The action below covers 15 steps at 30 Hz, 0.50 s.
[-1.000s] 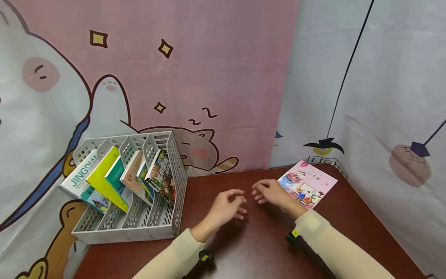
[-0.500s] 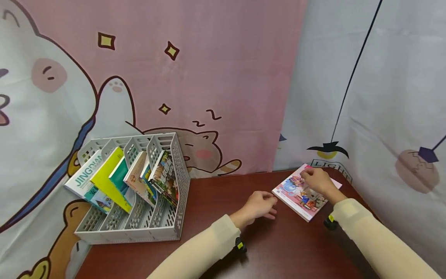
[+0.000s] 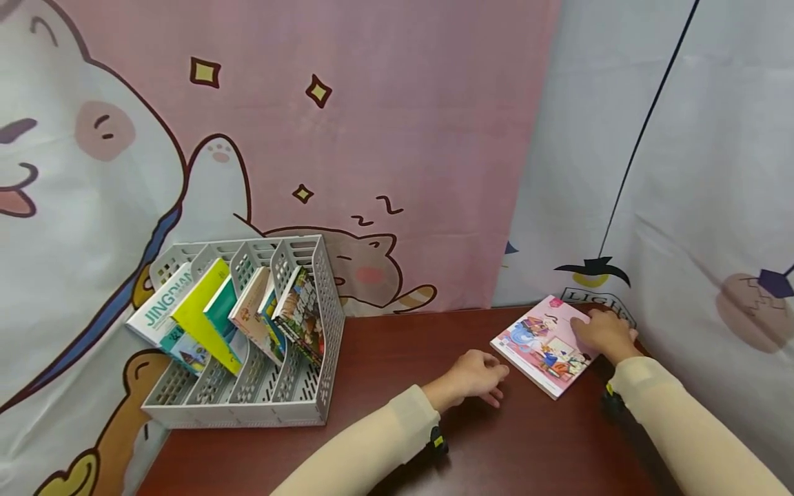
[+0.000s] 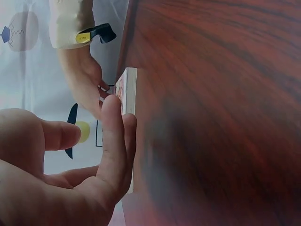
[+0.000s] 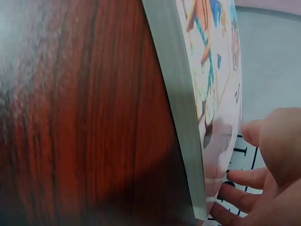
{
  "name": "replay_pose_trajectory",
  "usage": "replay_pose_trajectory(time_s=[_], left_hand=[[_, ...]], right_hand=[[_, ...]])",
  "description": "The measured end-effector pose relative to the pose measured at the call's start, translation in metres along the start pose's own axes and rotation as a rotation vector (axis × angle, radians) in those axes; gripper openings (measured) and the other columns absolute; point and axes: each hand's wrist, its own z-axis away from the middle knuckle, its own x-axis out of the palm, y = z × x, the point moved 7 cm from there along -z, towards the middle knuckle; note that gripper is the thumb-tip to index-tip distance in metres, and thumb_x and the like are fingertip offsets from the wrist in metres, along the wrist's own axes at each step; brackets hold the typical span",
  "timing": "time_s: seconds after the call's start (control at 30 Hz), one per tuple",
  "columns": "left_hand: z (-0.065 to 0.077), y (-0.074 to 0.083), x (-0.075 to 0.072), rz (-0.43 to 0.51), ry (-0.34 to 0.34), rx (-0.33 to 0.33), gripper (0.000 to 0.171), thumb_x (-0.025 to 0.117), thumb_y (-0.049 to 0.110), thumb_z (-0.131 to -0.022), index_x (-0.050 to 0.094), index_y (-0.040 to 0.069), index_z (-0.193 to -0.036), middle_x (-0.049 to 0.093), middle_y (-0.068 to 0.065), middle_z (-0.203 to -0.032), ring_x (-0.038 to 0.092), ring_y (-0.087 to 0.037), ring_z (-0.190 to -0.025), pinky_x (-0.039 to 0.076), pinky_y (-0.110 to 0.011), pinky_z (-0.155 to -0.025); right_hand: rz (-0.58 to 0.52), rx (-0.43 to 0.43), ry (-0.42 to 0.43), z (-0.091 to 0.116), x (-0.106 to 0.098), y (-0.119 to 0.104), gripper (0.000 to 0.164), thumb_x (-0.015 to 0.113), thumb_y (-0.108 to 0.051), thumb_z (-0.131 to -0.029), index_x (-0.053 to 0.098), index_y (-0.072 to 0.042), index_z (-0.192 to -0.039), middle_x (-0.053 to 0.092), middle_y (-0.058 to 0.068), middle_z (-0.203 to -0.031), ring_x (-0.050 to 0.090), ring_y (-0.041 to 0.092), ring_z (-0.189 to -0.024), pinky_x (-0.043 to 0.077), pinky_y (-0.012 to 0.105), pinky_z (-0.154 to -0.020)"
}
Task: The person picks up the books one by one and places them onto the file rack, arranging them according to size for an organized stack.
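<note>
A pink picture book (image 3: 546,344) with a thick pale page block lies flat on the dark red-brown table, cover up. My right hand (image 3: 606,335) is at its right edge, the thumb over the cover's margin and the other fingers down by the far right corner. In the right wrist view the fingers (image 5: 247,179) are loosely bent beside the book's edge (image 5: 181,113). My left hand (image 3: 474,375) hovers just left of the book, relaxed and holding nothing. From the left wrist, its fingers (image 4: 113,146) overlap the book's end (image 4: 130,92).
A light grey perforated file rack (image 3: 248,413) stands at the left, with several books leaning in its slots, among them a yellow book (image 3: 207,317). Patterned cloth walls (image 3: 434,138) rise behind the table (image 3: 397,344) and along its right side.
My right hand has moved right, across the book to its right edge. The left hand has moved right, towards the book. The book has turned slightly and shifted nearer me; the view has swung a little left.
</note>
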Motion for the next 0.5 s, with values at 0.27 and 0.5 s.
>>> replay_pose_trajectory(time_s=[0.27, 0.5], left_hand=[[-0.004, 0.001, -0.006, -0.059, 0.042, -0.007, 0.069, 0.071, 0.022, -0.107, 0.043, -0.005, -0.164, 0.079, -0.018, -0.113, 0.081, -0.038, -0.088, 0.069, -0.052, -0.077], [-0.013, 0.003, -0.01, -0.079, 0.082, 0.029, 0.057, 0.07, 0.021, -0.106, 0.054, -0.006, -0.153, 0.078, -0.018, -0.104, 0.082, -0.038, -0.09, 0.069, -0.048, -0.08]], right_hand=[[0.044, 0.001, -0.044, 0.0, 0.0, 0.005, 0.077, 0.047, -0.049, -0.112, 0.045, 0.018, -0.15, 0.043, 0.05, -0.149, 0.043, 0.07, -0.126, 0.042, 0.075, -0.104], [-0.009, 0.005, -0.098, -0.001, 0.001, 0.002, 0.069, 0.045, -0.047, -0.113, 0.055, 0.017, -0.136, 0.061, 0.043, -0.133, 0.058, 0.058, -0.116, 0.051, 0.069, -0.099]])
